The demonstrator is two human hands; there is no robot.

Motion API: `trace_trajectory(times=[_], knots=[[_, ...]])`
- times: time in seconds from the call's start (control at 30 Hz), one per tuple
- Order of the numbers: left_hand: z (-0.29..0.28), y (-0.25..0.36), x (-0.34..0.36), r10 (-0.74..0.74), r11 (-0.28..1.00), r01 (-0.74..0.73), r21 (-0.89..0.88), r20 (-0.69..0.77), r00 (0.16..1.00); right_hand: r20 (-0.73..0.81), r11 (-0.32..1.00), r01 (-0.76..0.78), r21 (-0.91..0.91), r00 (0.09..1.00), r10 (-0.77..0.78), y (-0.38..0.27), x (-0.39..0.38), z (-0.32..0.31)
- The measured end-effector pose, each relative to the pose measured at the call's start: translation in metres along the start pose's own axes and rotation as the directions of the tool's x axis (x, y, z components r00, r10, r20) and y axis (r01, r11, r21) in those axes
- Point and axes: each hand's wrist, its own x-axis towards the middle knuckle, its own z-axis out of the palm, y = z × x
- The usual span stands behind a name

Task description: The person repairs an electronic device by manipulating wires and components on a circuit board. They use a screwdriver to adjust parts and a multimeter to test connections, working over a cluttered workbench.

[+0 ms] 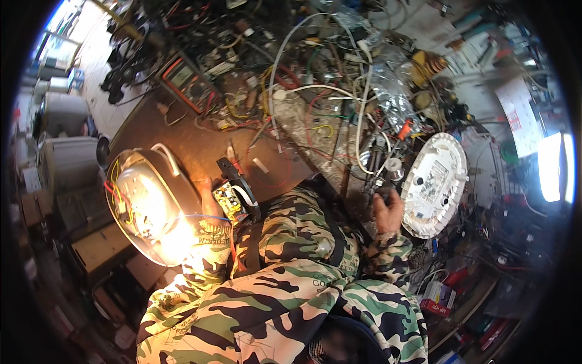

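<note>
My left hand (213,203) is closed on the edge of a small circuit board (229,201) in a black plastic housing. A blue wire and a red wire run by it. Left of this hand lies an oval shell (185,182) with a glaringly bright, shiny inside and yellow, red and green wires. My right hand (389,212) reaches to the bench clutter on the right, its fingers curled; anything in them is hidden. Beside it a white oval plastic base (435,185) with dark round holes stands tilted. A small white spool-like piece (395,168) sits just beyond my fingers.
An orange-and-grey multimeter (183,82) rests on the brown board (142,130). White cable (273,67) loops over a heap of wires, tools and clear plastic bags (391,79). A bright light (556,167) shines at the far right. A red box (438,298) lies below right.
</note>
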Motion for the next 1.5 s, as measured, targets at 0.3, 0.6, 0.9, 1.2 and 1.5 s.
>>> trace_trajectory(times=[0.3,0.6,0.9,1.2,1.5], knots=[[-0.079,0.007,-0.006,-0.084,0.963,0.083,-0.257,0.007,0.996,0.407,0.827,0.210,-0.522,0.913,0.025,-0.032,-0.057,0.113],[-0.090,-0.005,0.001,-0.055,0.974,0.073,-0.213,0.089,0.995,0.424,0.782,0.210,-0.587,0.903,0.075,-0.020,-0.063,0.124],[-0.075,0.012,-0.017,-0.004,0.981,0.018,-0.194,0.073,0.997,0.538,0.675,0.331,-0.660,0.834,0.117,-0.008,-0.015,0.165],[-0.075,0.005,-0.009,-0.008,0.993,-0.005,-0.121,-0.102,0.995,0.633,0.715,0.424,-0.556,0.773,0.034,-0.024,0.020,0.214],[-0.046,0.016,-0.005,-0.047,0.988,0.020,-0.151,-0.179,0.983,0.746,0.771,0.527,-0.357,0.658,-0.104,-0.015,0.058,0.284]])
